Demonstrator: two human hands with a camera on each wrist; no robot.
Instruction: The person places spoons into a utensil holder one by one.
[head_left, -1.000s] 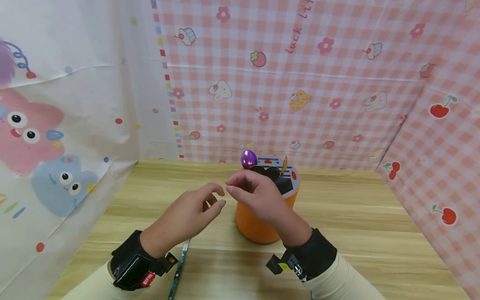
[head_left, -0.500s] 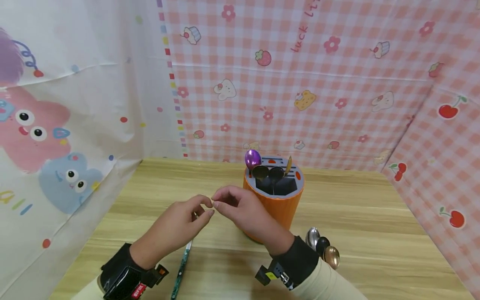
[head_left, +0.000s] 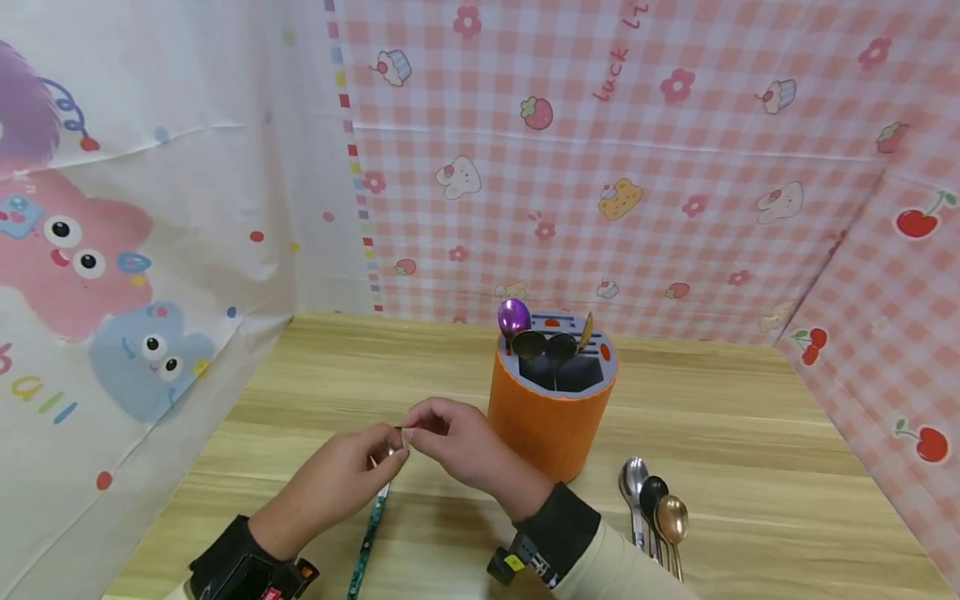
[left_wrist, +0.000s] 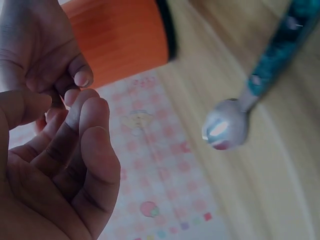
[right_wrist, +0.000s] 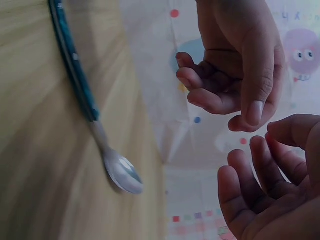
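My left hand and my right hand come together above the table, left of an orange cutlery holder. Their fingertips meet or nearly meet, fingers loosely bent. Neither wrist view shows anything held by the left hand or the right hand. Below them a spoon with a dark green patterned handle lies on the wood; the head view partly hides its bowl behind the left hand. The left wrist view shows that shiny spoon bowl apart from the fingers.
In the holder's grey top stand a purple spoon, two dark spoons and a gold piece, seen edge-on. Right of it lie a silver spoon, a black spoon and a copper-coloured spoon. Printed cloth walls enclose the table.
Both hands have moved down and to the left, away from the front of the holder. The spoons at the right have come into view. The green-handled spoon stays on the table.
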